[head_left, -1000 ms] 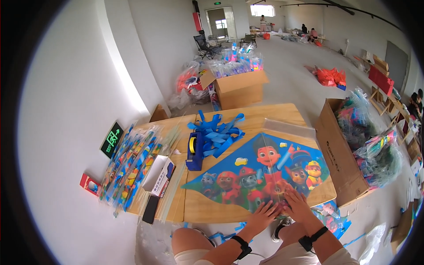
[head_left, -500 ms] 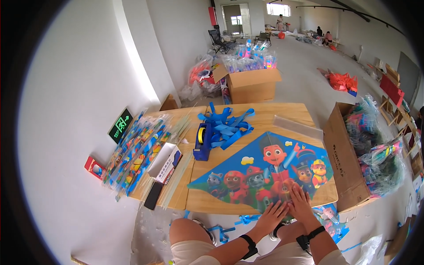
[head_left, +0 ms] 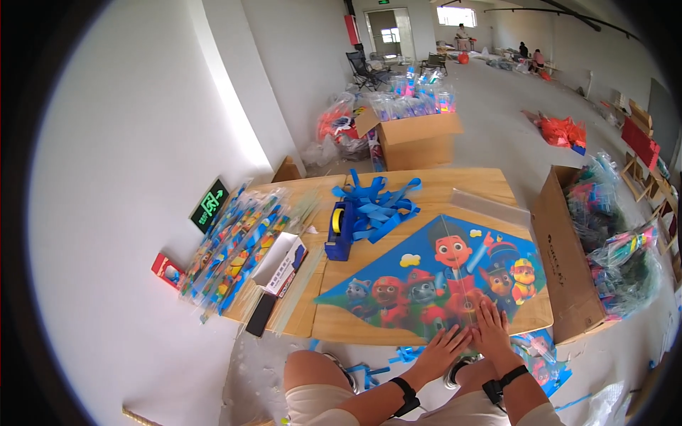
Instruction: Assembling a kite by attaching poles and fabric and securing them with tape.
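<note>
Kite (head_left: 435,277) lay flat on the counter (head_left: 462,179), low end by the near edge. What could've gone wrong?

Creasing, imo, if the left hand (head_left: 446,346) or right hand (head_left: 491,328) leaned too hard there. Both were flat, fingers out, gripping nothing I could see.

Fair. How'd it look?

Pretty smooth tbh: blue diamond, greener down low, cartoon pups (head_left: 425,295) across it, thin rod (head_left: 464,284) up the middle.
</note>
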A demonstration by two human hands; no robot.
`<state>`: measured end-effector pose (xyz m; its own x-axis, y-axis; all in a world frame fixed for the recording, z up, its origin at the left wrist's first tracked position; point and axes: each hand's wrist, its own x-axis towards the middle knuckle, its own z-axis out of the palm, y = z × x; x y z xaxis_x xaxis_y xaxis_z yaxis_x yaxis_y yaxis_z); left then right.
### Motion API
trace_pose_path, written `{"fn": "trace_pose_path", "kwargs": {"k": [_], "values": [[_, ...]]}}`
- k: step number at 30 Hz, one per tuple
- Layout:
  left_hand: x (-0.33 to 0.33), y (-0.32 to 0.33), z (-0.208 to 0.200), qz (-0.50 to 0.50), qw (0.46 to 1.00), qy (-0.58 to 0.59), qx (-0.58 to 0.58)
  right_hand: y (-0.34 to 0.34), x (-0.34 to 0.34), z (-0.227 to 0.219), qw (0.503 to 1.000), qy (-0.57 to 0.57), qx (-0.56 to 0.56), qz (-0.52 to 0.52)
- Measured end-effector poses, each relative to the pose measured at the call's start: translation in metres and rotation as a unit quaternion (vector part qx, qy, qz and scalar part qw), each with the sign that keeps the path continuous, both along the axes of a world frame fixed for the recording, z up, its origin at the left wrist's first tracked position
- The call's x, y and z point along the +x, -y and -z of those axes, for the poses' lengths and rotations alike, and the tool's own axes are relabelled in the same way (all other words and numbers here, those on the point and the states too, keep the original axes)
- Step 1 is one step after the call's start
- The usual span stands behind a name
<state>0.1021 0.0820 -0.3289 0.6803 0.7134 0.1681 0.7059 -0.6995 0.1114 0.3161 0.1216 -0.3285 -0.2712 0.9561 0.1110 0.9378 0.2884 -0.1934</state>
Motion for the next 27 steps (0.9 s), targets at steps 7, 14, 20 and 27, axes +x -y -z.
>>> {"fn": "trace_pose_path", "kwargs": {"k": [7, 14, 20, 27], "values": [[-0.066, -0.012, -0.003, -0.132, 0.988, 0.079, -0.023, 0.0, 0.001, -0.003, 1.0, -0.015, -0.014, -0.002], [-0.102, -0.033, 0.007, -0.141, 0.99, 0.007, 0.018, -0.002, 0.002, 0.007, 1.0, -0.013, -0.002, -0.004], [-0.107, -0.036, 0.011, -0.127, 0.99, 0.05, 0.031, -0.002, 0.002, 0.007, 1.0, -0.009, 0.002, -0.001], [-0.118, -0.044, 0.011, -0.153, 0.987, 0.052, 0.021, -0.001, -0.001, -0.001, 1.0, -0.013, -0.016, -0.002]]}}
